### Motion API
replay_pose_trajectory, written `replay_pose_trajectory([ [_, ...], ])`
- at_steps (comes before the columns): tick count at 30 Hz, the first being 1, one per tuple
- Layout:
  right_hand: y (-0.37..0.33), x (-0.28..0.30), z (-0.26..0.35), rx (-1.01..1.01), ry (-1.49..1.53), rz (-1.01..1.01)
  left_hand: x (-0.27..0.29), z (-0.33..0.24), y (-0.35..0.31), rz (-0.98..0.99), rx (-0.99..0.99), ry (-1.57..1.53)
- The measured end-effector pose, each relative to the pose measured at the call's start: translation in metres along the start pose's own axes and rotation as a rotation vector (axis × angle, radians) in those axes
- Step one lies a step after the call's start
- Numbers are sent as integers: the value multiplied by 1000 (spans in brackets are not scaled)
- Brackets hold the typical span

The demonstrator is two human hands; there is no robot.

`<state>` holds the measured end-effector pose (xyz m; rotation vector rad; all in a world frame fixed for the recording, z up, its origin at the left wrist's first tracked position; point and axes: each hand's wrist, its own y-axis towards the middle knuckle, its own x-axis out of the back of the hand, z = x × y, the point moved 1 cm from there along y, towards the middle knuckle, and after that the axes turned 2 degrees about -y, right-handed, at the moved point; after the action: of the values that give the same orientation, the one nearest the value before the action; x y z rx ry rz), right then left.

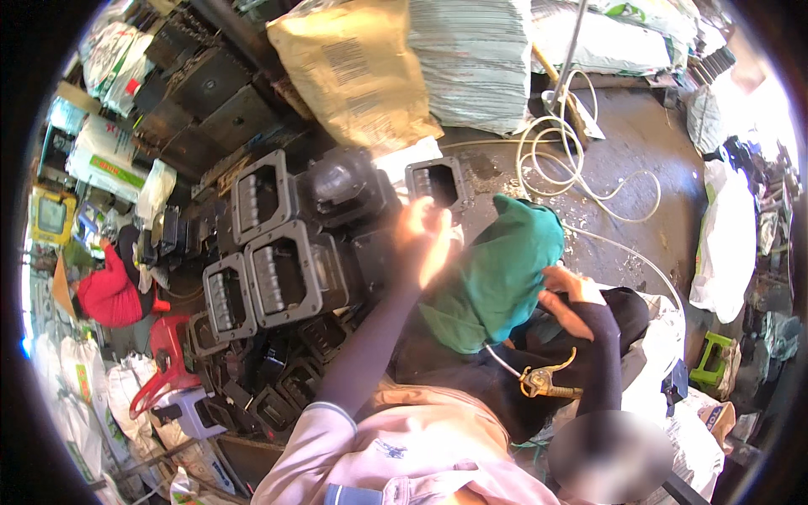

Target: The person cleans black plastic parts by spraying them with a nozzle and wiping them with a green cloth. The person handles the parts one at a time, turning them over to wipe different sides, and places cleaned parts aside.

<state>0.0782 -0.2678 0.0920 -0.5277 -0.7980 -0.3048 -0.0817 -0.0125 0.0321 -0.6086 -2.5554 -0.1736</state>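
My left hand [425,238] reaches forward, washed out by glare, its fingers closed at the lower edge of a black housing with a square opening [460,181]. Bundled green cloth [505,265] lies over my leg between my hands. Against the cloth's right side rests my right hand [575,301], fingers stretched and apart. A brass-coloured trigger gun [543,380] with a thin hose lies by my right forearm. Left of my left hand, several similar black housings [313,299] are stacked with their square openings toward me; beyond them sits a domed black part [338,181].
A yellow sack [358,76] and a pale striped sack [470,63] stand ahead. A coiled hose [526,151] runs over the grey floor [623,168]. At left are a red plastic chair [168,358], more sacks, and another person in red [118,290]. A green stool [713,360] stands right.
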Motion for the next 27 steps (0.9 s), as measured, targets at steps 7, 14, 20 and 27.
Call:
replay_pose_trajectory([
  [7,-66,-55,-7,125,8,97,-85,79,116,-19,243,339],
  [14,-118,-72,-11,81,-92,48,-94,122,163,45,528,550],
  [20,-133,-82,-1,-58,-334,18,-80,151,176,78,246,473],
  [27,-132,-65,-4,-17,-283,-94,-86,108,159,323,445,-279],
])
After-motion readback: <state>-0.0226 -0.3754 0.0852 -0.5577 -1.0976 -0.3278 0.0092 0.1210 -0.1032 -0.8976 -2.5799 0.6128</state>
